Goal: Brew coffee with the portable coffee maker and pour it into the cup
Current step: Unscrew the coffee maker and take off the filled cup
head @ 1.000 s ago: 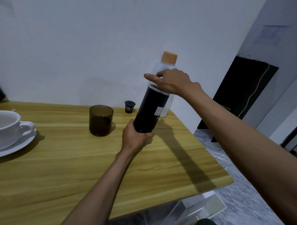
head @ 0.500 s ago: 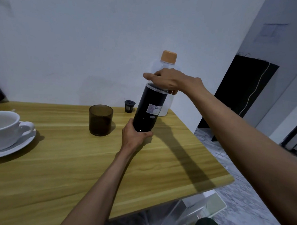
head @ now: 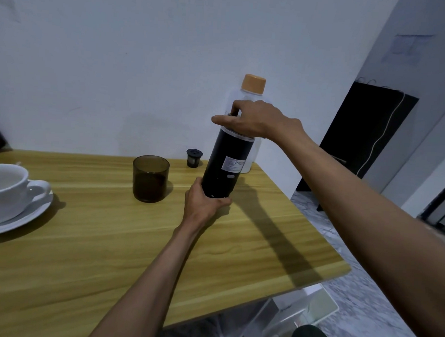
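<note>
A tall black cylindrical portable coffee maker with a small white label on its side is just right of the frame's centre, over the far right part of a light wooden table, leaning a little with its top toward the right; whether its base touches the wood I cannot tell. The left hand is curled round the base from below and from the near side, gripping it. The right hand comes in from the right and clasps the top, thumb and fingers bent round the upper rim, forefinger stretched out to the left.

Directly behind the coffee maker stands a clear plastic bottle with an orange cap, close to the wall. To the left of the maker, apart from it, are a small black filter pod near the table's far edge and a smoky brown translucent tumbler, upright. At the left edge of the frame a white ceramic cup sits on a white saucer, well apart from the hands. At right, a black paper bag with cord handles leans against the wall.
</note>
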